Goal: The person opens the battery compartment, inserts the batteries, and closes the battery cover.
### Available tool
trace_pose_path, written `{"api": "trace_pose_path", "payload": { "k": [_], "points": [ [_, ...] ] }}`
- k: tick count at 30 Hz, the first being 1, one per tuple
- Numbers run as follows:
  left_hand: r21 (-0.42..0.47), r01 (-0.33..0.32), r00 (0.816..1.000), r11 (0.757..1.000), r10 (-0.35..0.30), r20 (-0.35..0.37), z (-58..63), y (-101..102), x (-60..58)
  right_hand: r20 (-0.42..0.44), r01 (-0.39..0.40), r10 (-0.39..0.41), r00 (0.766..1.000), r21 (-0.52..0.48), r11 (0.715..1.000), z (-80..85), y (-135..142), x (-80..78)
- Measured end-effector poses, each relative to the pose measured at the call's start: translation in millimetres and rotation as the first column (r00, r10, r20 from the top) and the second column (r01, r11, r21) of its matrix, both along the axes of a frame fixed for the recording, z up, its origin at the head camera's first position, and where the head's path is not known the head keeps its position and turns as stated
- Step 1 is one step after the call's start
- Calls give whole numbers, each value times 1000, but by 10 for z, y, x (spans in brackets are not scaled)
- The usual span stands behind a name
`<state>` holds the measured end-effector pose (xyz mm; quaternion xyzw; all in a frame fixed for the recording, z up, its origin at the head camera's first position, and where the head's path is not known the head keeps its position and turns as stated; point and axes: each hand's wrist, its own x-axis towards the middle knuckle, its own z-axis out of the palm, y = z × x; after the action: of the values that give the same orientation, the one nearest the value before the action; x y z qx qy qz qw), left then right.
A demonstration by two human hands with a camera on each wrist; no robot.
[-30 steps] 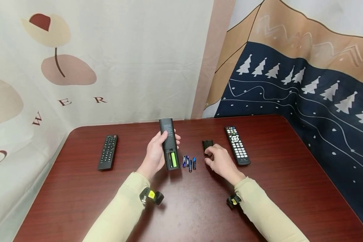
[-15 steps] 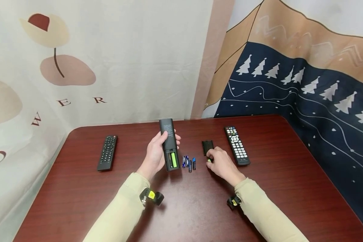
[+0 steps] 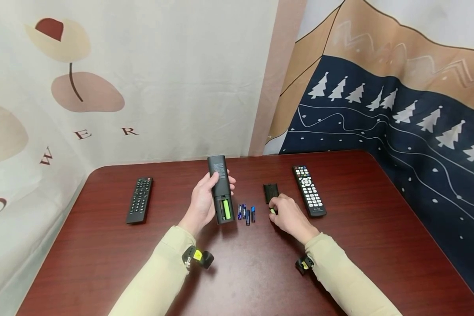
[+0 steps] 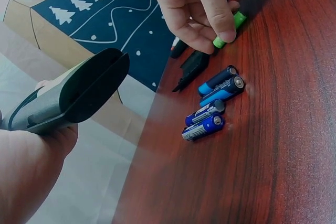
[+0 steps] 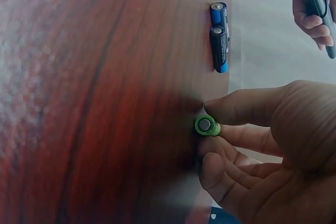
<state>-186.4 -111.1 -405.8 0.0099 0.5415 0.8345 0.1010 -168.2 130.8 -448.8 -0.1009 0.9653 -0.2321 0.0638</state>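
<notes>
My left hand (image 3: 200, 202) grips a dark grey remote control (image 3: 222, 188), back side up, thumb across its back. The remote's battery compartment is uncovered, with one green battery (image 3: 226, 209) lying in it beside a bare slot. Low over the table, my right hand (image 3: 290, 214) pinches another green battery (image 5: 206, 125) between thumb and fingers; both its ends show in the left wrist view. Just beyond those fingers lies a black battery cover (image 3: 270, 192). Several blue batteries (image 4: 203, 129) lie on the table between the two hands.
A black remote with white buttons (image 3: 310, 191) lies to the right of the right hand. Farther left is another black remote (image 3: 140, 199). Curtain-like printed cloth (image 3: 181, 87) hangs behind the reddish-brown table (image 3: 237, 281).
The right hand has drawn slightly back from the black cover, and a green battery now shows at its fingertips. The left hand and its remote have hardly moved.
</notes>
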Motion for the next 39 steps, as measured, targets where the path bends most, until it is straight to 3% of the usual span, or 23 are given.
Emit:
{"api": "trace_pose_path", "payload": {
  "k": [16,33,39],
  "points": [
    [3,1,1000,1000,-1,7,-19,24,1,17,-1,1,1000,7,1000,22,12,-16],
    [9,-4,1000,1000,4,6,-21,22,2,-193,-125,98,976,-135,983,83,-74,16],
    [11,2,1000,1000,-2,8,-21,26,0,-227,-166,122,966,-187,968,102,-101,40]
  ]
}}
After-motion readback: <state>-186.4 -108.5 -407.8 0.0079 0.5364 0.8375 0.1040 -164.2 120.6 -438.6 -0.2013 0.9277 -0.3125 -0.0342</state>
